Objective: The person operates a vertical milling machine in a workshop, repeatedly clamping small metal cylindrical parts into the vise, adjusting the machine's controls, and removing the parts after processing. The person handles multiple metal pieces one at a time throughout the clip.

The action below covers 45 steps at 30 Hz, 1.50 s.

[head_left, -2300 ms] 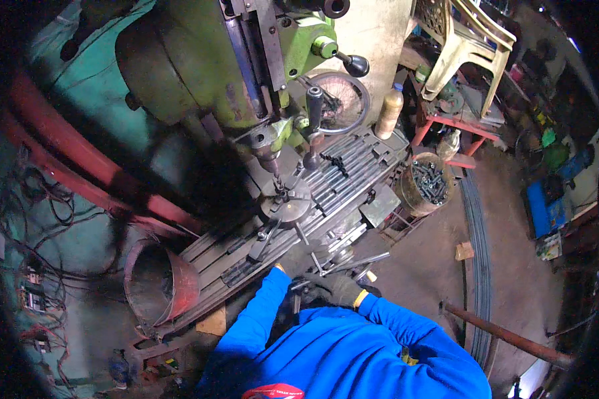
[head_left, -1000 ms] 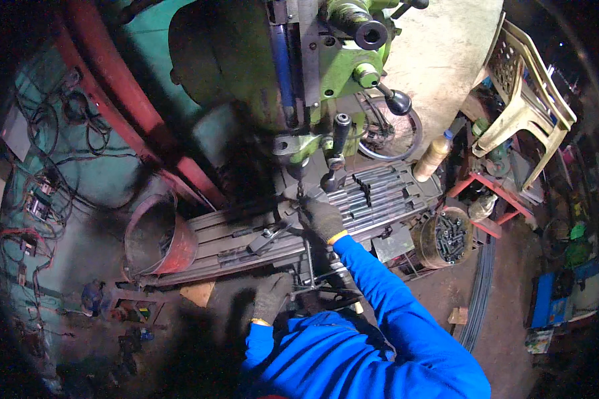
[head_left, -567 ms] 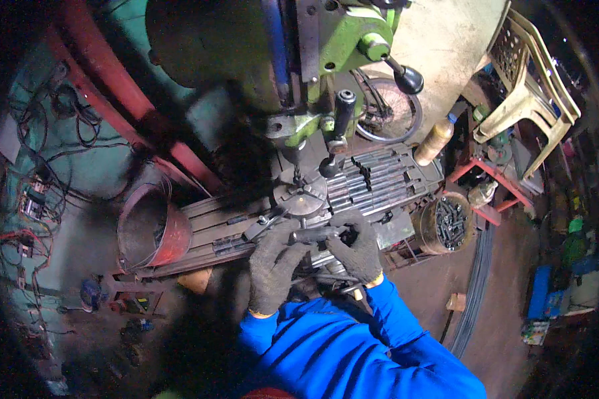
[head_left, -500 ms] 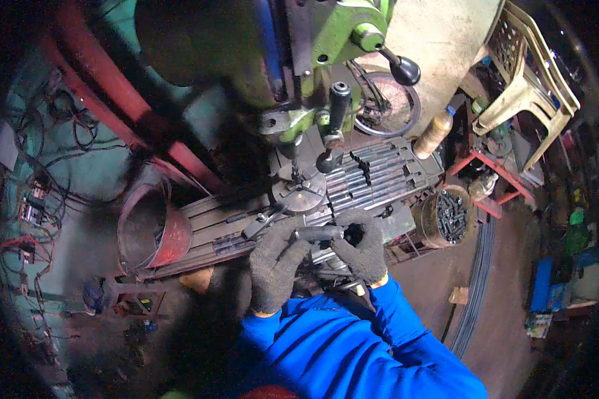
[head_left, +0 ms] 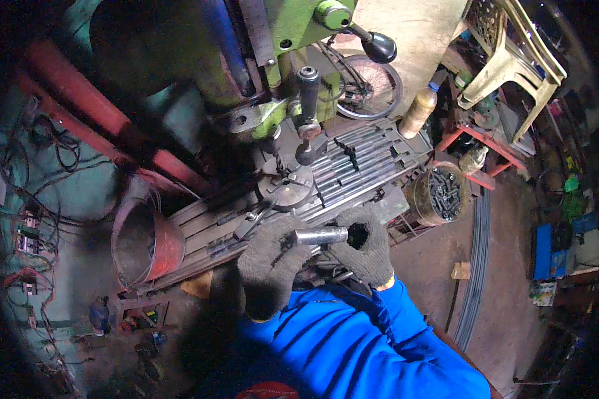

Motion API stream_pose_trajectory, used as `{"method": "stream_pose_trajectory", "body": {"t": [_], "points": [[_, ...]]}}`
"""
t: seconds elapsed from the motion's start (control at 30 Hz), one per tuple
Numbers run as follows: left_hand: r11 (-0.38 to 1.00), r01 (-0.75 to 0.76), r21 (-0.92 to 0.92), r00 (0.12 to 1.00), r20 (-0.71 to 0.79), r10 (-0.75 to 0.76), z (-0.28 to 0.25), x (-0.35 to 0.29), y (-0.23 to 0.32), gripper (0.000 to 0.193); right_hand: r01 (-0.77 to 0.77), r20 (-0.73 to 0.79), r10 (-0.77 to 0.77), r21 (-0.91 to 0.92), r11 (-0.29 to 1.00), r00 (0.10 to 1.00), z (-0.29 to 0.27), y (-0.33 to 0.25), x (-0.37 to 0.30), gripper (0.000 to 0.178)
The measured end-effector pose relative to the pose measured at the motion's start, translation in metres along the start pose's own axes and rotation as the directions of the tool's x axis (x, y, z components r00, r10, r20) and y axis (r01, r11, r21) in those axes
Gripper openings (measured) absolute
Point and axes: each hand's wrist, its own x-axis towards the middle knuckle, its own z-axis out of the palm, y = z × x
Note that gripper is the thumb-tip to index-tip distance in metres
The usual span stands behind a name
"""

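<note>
- From my remote seat, I have the short steel cylinder (head_left: 321, 235) held between both gloved hands, lying nearly level, in front of the machine table and nearer to me than the round chuck (head_left: 290, 191).
- My left hand (head_left: 267, 263) is closed on the cylinder's left end, that end partly covered by the glove.
- My right hand (head_left: 364, 247) curls at the other end, thumb below and fingers above; it looks pinched there, with a dark gap inside the curl.
- I judge the step in hand as handling and turning the piece for a look, away from the drill bit (head_left: 279, 162) that hangs above the chuck.
- Both wrists are bent inward, so whatever move follows calls for a firm pinch from one hand before the other lets go; smooth metal could slip in knitted gloves.
- A reach to the chuck would mean passing the black-gripped lever (head_left: 308, 90); the bolt-filled drum (head_left: 416, 199) sits to my right.
</note>
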Motion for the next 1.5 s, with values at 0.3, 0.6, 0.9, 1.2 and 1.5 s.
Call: {"method": "stream_pose_trajectory", "body": {"t": [0.3,0.6,0.9,1.2,1.5], "points": [[0.966,-0.21,0.152,0.978,0.042,0.206,-0.013,0.008,0.022,0.029,-0.122,0.066,0.12,0.017,0.992,0.991,0.006,-0.002,-0.003,0.05],[0.994,0.105,0.022,0.991,0.079,-0.106,-0.01,0.013,0.02,0.034,-0.144,-0.016,0.144,0.004,0.99,0.989,0.016,-0.017,-0.01,0.043],[0.986,0.157,-0.055,0.988,0.008,-0.156,0.012,0.006,-0.003,0.043,-0.203,-0.1,0.204,0.018,0.979,0.974,0.015,-0.031,-0.011,0.041],[0.932,0.294,-0.213,0.956,0.084,-0.283,0.013,-0.006,0.001,0.044,-0.12,-0.119,0.112,-0.063,0.991,0.987,0.008,-0.021,-0.01,0.044],[0.939,0.131,-0.319,0.991,0.041,-0.124,0.019,-0.011,-0.008,0.042,-0.11,-0.075,0.107,-0.041,0.993,0.991,0.003,-0.027,-0.006,0.044]]}}
